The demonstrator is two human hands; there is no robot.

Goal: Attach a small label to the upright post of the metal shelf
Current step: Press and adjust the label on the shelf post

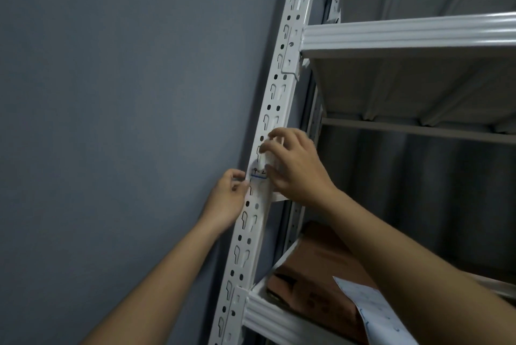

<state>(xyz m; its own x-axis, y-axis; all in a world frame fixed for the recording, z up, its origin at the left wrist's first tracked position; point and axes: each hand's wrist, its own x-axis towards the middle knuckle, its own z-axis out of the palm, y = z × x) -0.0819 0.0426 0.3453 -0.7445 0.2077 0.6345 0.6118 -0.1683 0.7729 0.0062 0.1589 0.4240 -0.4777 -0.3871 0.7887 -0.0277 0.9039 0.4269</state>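
Now against the grey wall (125, 93) a white slotted post (275, 110) carries the label (259, 173) at mid-height, right hand (296, 166) pinching its top with curled fingers, left hand (227, 199) pinching its left edge between thumb and forefinger.

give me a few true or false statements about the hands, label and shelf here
1. Both hands are at the post. True: left hand, right hand.
2. The label has handwriting and a blue line. True.
3. The label sits above the upper beam. False: it is below it.
4. The lower shelf holds a glass jar. False: a brown cardboard box lies there.
5. The wall is grey-blue. True.
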